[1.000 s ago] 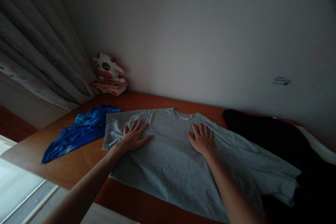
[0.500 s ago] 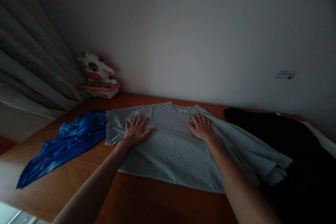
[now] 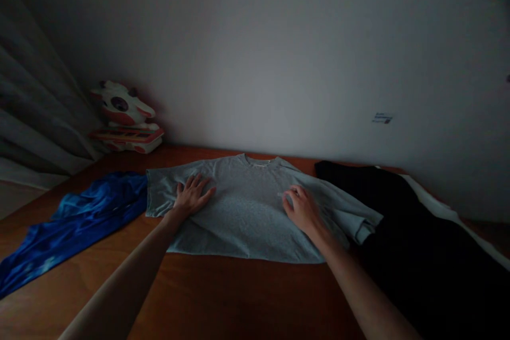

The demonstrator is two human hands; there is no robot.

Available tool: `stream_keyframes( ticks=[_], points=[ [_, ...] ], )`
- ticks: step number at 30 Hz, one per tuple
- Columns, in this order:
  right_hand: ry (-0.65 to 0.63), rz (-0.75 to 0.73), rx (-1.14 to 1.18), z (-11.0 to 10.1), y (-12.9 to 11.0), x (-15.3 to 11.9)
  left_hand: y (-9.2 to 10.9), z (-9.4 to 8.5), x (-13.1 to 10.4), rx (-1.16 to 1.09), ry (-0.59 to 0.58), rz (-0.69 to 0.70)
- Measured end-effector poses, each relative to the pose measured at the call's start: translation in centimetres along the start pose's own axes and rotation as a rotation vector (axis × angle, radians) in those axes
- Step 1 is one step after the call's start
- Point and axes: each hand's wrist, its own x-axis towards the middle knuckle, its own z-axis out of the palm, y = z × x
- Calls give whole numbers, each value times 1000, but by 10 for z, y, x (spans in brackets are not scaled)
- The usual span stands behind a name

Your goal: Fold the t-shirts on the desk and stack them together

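Note:
A grey T-shirt (image 3: pixel 247 212) lies spread out, front side up, its neckline toward the wall. My left hand (image 3: pixel 191 196) rests flat on it near the left sleeve, fingers spread. On the right side of the chest is my right hand (image 3: pixel 303 211), its fingers loosely bent and the thumb apart from them, with no cloth visibly gripped. The right sleeve (image 3: pixel 358 218) reaches onto a black garment (image 3: pixel 398 244), and its cuff is somewhat crumpled. By the left sleeve's cuff lies a blue garment (image 3: pixel 91 212), bunched at its far end.
All the clothes lie on a brown wooden surface (image 3: pixel 223 297) that meets a plain wall (image 3: pixel 258 53). A cow-shaped toy keyboard (image 3: pixel 129 122) stands in the back left corner beside a pale curtain (image 3: pixel 35 106). White cloth (image 3: pixel 434 196) shows behind the black garment.
The view has turned to the right. My right hand has gone from flat and spread to bent fingers. The shirt's right sleeve lies closer in; my left hand stays flat on the shirt.

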Motion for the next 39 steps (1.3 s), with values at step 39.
stream_keyframes(
  ticks=[39],
  points=[
    [-20,458,1102,-63,55,-98,-32,-95,-120,-1138,248,-201]
  ],
)
